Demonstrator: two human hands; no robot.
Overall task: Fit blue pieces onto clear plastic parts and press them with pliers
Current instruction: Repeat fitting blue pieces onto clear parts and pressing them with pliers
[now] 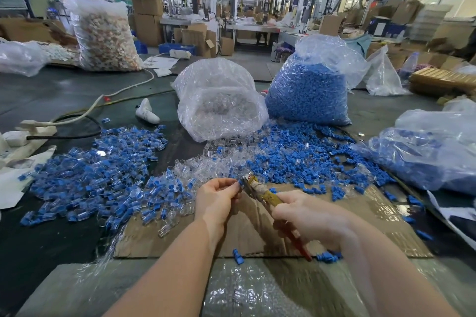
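Observation:
My left hand pinches a small clear part with a blue piece at its fingertips. My right hand grips the handles of the pliers, whose jaws close on that part. The pliers have a taped yellow shaft and a red handle end sticking out below my palm. Both hands hover over a brown cardboard sheet. A heap of loose clear parts lies just beyond the hands, with loose blue pieces to its right.
A pile of fitted blue-and-clear parts spreads at the left. Behind stand a bag of clear parts and a bag of blue pieces; another blue bag lies right. A power strip and cables are far left. A person sits far back left.

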